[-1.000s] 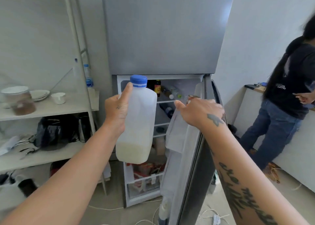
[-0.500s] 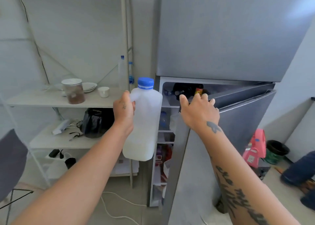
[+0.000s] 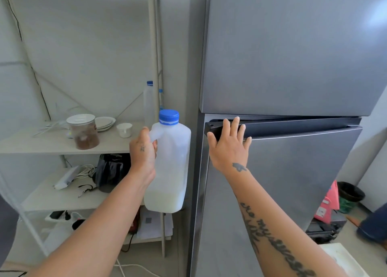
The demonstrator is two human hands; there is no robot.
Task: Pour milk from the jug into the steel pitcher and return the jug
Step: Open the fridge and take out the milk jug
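shelf [image 3: 52,145] | jar [image 3: 83,134], plates [image 3: 104,122], cup [image 3: 124,130] on top

The left hand [image 3: 143,151] hides the jug [image 3: 169,163] handle; fridge [image 3: 293,67] top cropped.

Shelf [image 3: 52,148] – lidded jar [image 3: 83,133], plates [image 3: 104,122], small cup [image 3: 124,130].

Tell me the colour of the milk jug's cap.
Blue, on the cap of the jug; clearest in the head view.
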